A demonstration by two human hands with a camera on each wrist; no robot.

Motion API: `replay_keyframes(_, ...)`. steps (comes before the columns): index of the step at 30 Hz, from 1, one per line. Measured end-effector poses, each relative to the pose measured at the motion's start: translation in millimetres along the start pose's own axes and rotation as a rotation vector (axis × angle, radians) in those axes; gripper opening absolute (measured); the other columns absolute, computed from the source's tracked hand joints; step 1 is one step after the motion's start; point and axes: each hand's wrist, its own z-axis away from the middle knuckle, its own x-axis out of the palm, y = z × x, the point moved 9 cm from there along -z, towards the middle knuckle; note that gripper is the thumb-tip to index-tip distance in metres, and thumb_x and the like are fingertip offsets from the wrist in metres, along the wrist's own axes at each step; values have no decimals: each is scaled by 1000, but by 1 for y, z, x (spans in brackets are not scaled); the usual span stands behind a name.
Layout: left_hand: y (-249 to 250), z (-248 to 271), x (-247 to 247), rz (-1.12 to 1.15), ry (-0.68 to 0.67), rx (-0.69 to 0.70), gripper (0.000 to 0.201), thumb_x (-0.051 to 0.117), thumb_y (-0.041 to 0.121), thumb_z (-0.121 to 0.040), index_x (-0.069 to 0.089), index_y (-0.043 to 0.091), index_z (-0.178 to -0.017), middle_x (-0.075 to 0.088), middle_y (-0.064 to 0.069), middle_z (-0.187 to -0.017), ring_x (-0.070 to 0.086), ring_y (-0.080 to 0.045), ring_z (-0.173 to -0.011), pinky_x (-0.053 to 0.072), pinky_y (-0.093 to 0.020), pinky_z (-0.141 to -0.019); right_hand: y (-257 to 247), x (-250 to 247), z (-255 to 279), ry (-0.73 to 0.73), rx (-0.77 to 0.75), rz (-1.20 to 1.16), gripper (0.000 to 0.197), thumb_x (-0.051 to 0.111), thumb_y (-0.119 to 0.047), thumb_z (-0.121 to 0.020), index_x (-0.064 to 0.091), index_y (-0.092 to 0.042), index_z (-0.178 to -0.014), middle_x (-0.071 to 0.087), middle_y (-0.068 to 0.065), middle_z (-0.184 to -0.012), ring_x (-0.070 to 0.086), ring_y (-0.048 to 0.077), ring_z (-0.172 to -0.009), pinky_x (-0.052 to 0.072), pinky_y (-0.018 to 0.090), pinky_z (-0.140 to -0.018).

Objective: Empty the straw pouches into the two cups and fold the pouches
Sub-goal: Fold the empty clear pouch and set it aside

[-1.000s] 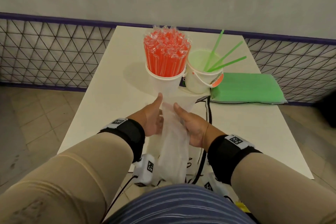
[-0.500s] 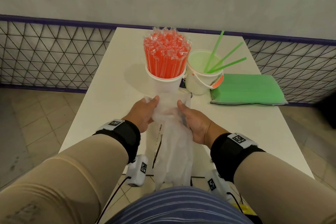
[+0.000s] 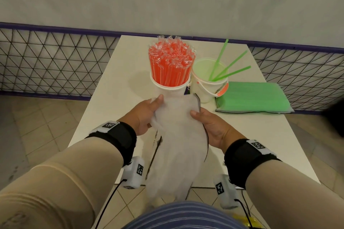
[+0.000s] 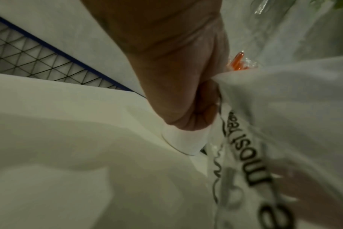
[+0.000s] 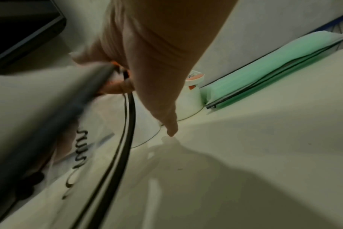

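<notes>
Both hands (image 3: 178, 117) hold the empty pouch (image 3: 176, 154) lengthwise, mouth toward the cups (image 3: 186, 89).

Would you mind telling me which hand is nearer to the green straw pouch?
Right. The right hand grips the empty pouch just short of the green straw pouch; the left hand holds the empty pouch's far side.

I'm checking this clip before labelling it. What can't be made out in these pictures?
- Head view: the empty pouch hides the left hand's and right hand's fingers; its lower end runs behind the torso.
- Left wrist view: the pouch print is blurred and unreadable.
- Right wrist view: a blurred dark edge hides the fingertips.
- Head view: the green pouch's straw count cannot be told.
</notes>
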Motion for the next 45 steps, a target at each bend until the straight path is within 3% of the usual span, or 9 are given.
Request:
replay_keyframes(3,9,10,35,-5,-268,27,68,53,63,-83,58,15,-132,67,-11,-124,64,-30,-115,49,-45,-100,1,20,5,-121,26,-32,58,65,-20,-84,51,-4,-137,56,21,-135,54,37,-124,43,51,-105)
replay_keyframes(9,19,2,-2,46,180,154,41,58,50,-92,57,11,-104,68,-6,-92,66,-23,-90,57,-40,-86,-40,-31,9,556,-237,198,26,68,-22,-89,68,-8,-112,75,7,-100,72,25,-90,57,44,-86)
replay_keyframes(12,-1,10,11,-185,58,125,16,64,23,-92,52,14,-87,64,0,-94,62,-19,-92,54,-36,-85,-54,-46,13,686,-319,267,28,67,-32,-86,70,-16,-109,75,0,-98,71,21,-91,57,45,-88)
replay_keyframes(17,-12,23,41,-614,48,213,35,52,51,-93,55,16,-101,59,7,-88,53,-13,-77,43,-29,-70,-67,-42,15,745,-393,420,13,61,-31,-92,69,-21,-94,71,-1,-92,68,22,-89,56,43,-87)
replay_keyframes(22,-15,35,49,-759,43,334,34,65,45,-87,46,19,-98,56,6,-77,51,-11,-61,40,-25,-57,-80,-54,30,927,-422,533,25,50,-38,-99,63,-17,-96,64,-2,-87,62,24,-88,51,34,-83)
replay_keyframes(29,-15,35,44,-844,57,351,15,64,33,-90,58,20,-87,60,6,-76,53,-10,-65,41,-23,-57,-80,-57,38,949,-411,640,36,44,-41,-100,58,-12,-85,57,-3,-73,59,26,-82,47,33,-75)
replay_keyframes(34,-11,28,64,-811,-10,318,4,63,16,-90,63,15,-94,62,2,-84,56,-13,-75,48,-28,-73,-84,-41,29,896,-435,726,40,42,-38,-102,65,-6,-101,64,8,-90,61,29,-88,48,35,-79)
replay_keyframes(40,-18,22,20,-585,84,189,14,51,10,-93,62,18,-89,61,3,-77,53,-12,-68,43,-22,-66,-109,-57,41,950,-471,789,37,40,-31,-104,64,-4,-109,67,15,-99,61,31,-93,44,30,-75)
replay_keyframes(45,-18,15,28,-297,-24,66,42,44,59,-93,63,22,-99,66,3,-100,59,-18,-94,44,-34,-89,-92,-46,34,791,-472,821,34,42,-31,-102,59,-12,-125,65,6,-104,58,23,-93,42,28,-80)
